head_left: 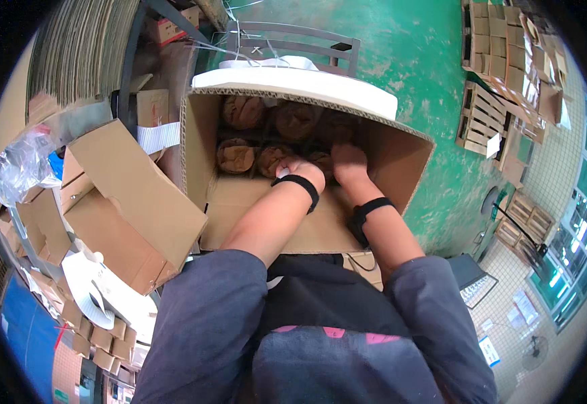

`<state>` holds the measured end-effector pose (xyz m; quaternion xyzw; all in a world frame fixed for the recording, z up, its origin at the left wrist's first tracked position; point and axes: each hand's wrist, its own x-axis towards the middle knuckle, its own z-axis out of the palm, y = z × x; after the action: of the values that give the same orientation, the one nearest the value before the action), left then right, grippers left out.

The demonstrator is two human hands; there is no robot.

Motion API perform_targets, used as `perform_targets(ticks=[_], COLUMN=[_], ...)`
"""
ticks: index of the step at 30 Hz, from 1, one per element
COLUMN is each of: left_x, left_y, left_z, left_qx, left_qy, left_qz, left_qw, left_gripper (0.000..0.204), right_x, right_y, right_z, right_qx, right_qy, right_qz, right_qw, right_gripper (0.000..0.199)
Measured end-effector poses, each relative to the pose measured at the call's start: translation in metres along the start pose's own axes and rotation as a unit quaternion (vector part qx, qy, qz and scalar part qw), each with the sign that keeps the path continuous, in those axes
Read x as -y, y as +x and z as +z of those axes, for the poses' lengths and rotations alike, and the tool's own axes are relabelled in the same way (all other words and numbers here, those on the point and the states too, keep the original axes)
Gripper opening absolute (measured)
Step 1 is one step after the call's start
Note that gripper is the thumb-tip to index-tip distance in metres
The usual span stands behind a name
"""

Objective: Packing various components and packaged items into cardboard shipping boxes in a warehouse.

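Note:
Both of my hands reach into an open cardboard box (260, 215). Several round bundles in crumpled brown paper stand in it in two rows, with divider strips between them. My left hand (303, 172) is curled at the front middle paper-wrapped bundle (271, 160); its fingertips and whatever they hold are hidden. To its right, my right hand (349, 160) stretches toward the shaded back right bundle (337, 126). Its fingers are too dark to read. A front left bundle (235, 156) and two back bundles, left (243, 112) and middle (295, 120), stand apart from my hands.
An open, tilted carton (128, 195) stands left of the box. A white padded thing (293, 86) and a dark chair back (293, 34) lie beyond it. Flat cardboard is stacked (81, 50) at the far left. Wooden pallets (485, 121) are on the green floor to the right.

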<state>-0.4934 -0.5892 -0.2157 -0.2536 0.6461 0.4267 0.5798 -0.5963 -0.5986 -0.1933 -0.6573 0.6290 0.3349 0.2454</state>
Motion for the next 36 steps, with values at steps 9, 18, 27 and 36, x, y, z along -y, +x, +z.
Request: perform_targets(ticks=[9, 18, 27, 36], left_x=[0.038, 0.064, 0.077, 0.068], left_y=[-0.003, -0.034, -0.048, -0.012], left_z=[0.010, 0.004, 0.000, 0.023], left_qx=[-0.185, -0.091, -0.109, -0.147], left_qy=[-0.179, -0.842, -0.568, -0.282], left_qz=[0.051, 0.269, 0.100, -0.031], left_qw=[0.965, 0.459, 0.809, 0.948], left_gripper=[0.034, 0.037, 0.036, 0.032], right_x=[-0.005, 0.001, -0.020, 0.004], right_y=[0.025, 0.033, -0.006, 0.011], right_z=[0.005, -0.030, -0.027, -0.045], right_qx=[0.056, 0.085, -0.005, 0.198], right_qy=[-0.013, 0.485, 0.623, 0.378], right_qz=[-0.018, 0.003, 0.089, -0.089], right_qw=[0.998, 0.870, 0.777, 0.900], right_gripper=[0.022, 0.045, 0.030, 0.061])
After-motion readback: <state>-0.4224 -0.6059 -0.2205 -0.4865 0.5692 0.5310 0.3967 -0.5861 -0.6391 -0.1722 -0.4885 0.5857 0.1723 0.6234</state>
